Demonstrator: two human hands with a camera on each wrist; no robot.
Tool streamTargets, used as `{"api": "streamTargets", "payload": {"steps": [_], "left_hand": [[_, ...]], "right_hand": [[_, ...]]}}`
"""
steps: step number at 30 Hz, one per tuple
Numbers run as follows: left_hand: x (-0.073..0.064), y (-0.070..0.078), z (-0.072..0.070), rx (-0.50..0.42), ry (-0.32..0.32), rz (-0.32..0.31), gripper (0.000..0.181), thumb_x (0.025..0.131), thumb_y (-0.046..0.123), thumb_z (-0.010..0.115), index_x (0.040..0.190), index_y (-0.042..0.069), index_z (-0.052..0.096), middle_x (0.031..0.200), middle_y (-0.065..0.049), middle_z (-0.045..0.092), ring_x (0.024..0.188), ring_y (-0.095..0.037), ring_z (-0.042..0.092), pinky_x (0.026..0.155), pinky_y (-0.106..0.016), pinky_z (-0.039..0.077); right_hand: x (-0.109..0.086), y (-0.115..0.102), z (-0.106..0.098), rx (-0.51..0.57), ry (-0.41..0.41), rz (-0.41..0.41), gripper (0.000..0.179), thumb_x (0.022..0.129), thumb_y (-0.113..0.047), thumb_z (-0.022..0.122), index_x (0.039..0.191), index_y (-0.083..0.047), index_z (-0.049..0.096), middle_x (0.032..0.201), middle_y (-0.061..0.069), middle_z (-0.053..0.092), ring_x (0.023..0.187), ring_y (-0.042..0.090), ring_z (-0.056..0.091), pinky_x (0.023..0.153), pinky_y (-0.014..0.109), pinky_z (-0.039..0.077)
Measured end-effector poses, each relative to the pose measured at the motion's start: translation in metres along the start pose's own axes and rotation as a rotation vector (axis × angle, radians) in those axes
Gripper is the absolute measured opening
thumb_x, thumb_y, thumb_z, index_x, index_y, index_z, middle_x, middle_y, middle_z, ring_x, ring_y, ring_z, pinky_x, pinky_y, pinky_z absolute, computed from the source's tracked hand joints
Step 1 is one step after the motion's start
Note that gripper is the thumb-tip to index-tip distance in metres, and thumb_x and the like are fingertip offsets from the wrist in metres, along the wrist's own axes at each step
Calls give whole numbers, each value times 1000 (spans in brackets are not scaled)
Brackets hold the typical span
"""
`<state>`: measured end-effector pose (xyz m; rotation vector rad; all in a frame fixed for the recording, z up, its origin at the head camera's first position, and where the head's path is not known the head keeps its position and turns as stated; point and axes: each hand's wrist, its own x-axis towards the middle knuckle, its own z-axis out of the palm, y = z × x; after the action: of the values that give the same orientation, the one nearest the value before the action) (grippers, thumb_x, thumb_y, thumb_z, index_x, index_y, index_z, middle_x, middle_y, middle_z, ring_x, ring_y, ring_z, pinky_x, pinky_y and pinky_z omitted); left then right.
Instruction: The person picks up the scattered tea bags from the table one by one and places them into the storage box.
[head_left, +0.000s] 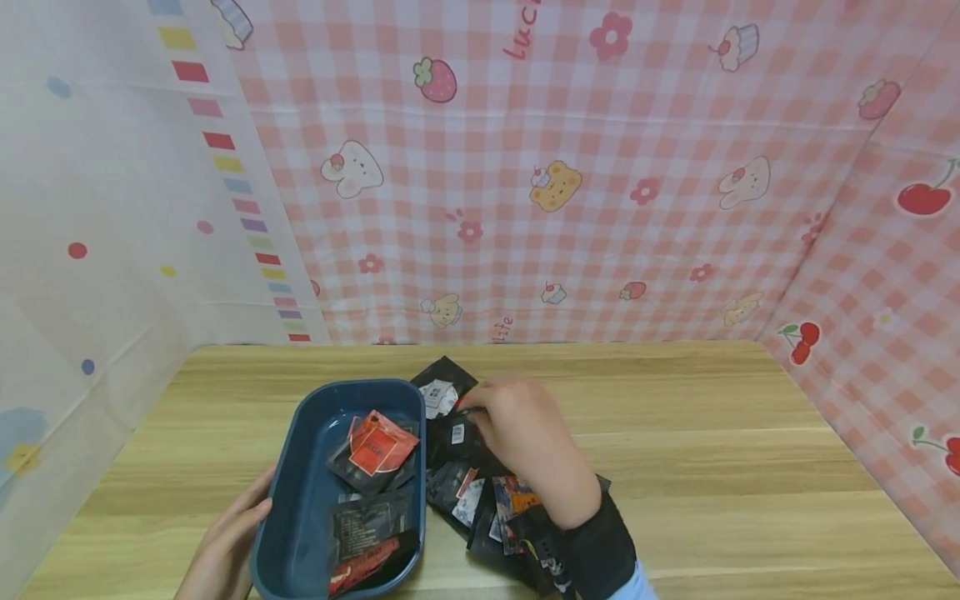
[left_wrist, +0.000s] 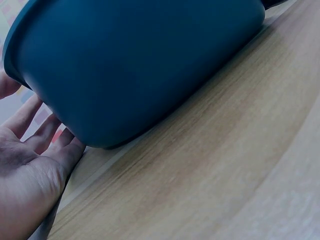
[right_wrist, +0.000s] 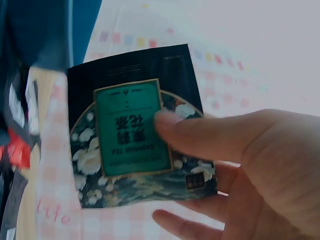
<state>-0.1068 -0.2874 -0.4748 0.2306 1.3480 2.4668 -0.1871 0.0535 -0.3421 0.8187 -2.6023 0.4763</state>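
My right hand (head_left: 517, 425) pinches a jasmine tea sachet (right_wrist: 132, 130) between thumb and fingers. Dark with a green label and white flowers, the sachet shows its printed face in the right wrist view. In the head view this hand is over a pile of dark sachets (head_left: 450, 483) beside a blue plastic basin (head_left: 425, 500). Inside the basin lie an orange-red sachet (head_left: 382, 450), a dark printed sachet (head_left: 371, 521) and others partly covered. My left hand (head_left: 232, 533) rests against the basin's left side, fingers fairly straight along its outer wall (left_wrist: 135, 65).
The pile runs along the basin's right side, with an orange-patterned sachet (head_left: 517, 500) near its front and a dark sachet with a white design (head_left: 442, 392) at the back. Beneath is a wooden tabletop (head_left: 720, 467); a pink checked cloth (head_left: 495, 250) hangs behind.
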Motion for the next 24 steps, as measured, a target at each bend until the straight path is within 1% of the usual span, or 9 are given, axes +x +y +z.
{"api": "streamTargets", "payload": {"steps": [2, 3, 6, 8, 11, 15, 17, 21, 24], "left_hand": [[0, 0, 0, 5, 9, 1, 50, 104, 13, 21, 152, 24, 12, 130, 26, 56, 118, 3, 50, 93, -17, 49], [0, 0, 1, 8, 13, 2, 50, 104, 13, 22, 152, 24, 12, 130, 26, 56, 118, 3, 50, 93, -17, 49], [0, 0, 1, 12, 17, 14, 49, 104, 13, 22, 151, 25, 17, 130, 26, 56, 118, 4, 50, 93, -16, 49], [0, -1, 2, 5, 11, 21, 47, 104, 12, 22, 149, 27, 25, 130, 26, 57, 118, 3, 51, 93, -17, 49], [0, -1, 1, -7, -1, 25, 46, 104, 11, 21, 144, 29, 35, 130, 24, 57, 118, 2, 51, 93, -18, 50], [0, -1, 1, -21, -12, 40, 46, 104, 10, 20, 135, 31, 47, 131, 23, 58, 118, 1, 51, 92, -18, 50], [1, -2, 1, -32, -30, 55, 47, 104, 8, 19, 132, 30, 50, 132, 21, 58, 119, 0, 51, 93, -18, 50], [1, -1, 2, -59, -57, 64, 49, 103, 7, 18, 130, 30, 53, 133, 19, 58, 120, -1, 51, 93, -19, 50], [1, 1, 3, -84, -83, 51, 49, 104, 8, 17, 131, 29, 52, 134, 18, 58, 120, -2, 51, 95, -19, 50]], "right_hand": [[1, -8, 0, 3, 2, -42, 13, 80, -13, 71, 89, -19, 78, 82, -3, 75, 73, 11, 64, 63, 27, 57], [1, -11, 0, 0, -5, -59, 13, 81, -15, 70, 90, -21, 78, 83, -3, 75, 74, 11, 64, 64, 27, 57], [0, -23, 2, -6, -30, -119, 14, 83, -18, 68, 92, -22, 78, 84, -4, 74, 75, 10, 63, 67, 26, 57], [0, -31, 5, -8, -38, -163, 14, 84, -20, 67, 93, -22, 77, 84, -5, 74, 75, 10, 62, 68, 26, 56], [-2, -45, 11, -14, -30, -226, 13, 84, -22, 67, 93, -23, 77, 83, -7, 73, 75, 8, 61, 69, 25, 54], [-6, -64, 20, -24, -30, -317, 13, 84, -27, 67, 93, -28, 77, 84, -10, 71, 77, 6, 59, 66, 20, 49], [-8, -72, 25, -30, -30, -368, 13, 85, -28, 66, 93, -30, 77, 83, -10, 70, 76, 4, 58, 65, 19, 46], [-13, -84, 34, -73, -24, -459, 14, 86, -29, 65, 91, -34, 77, 79, -12, 70, 77, 2, 59, 71, 18, 48], [-16, -89, 40, -103, -86, -499, 15, 86, -30, 65, 93, -35, 76, 79, -14, 70, 76, 2, 58, 73, 18, 47]]}}
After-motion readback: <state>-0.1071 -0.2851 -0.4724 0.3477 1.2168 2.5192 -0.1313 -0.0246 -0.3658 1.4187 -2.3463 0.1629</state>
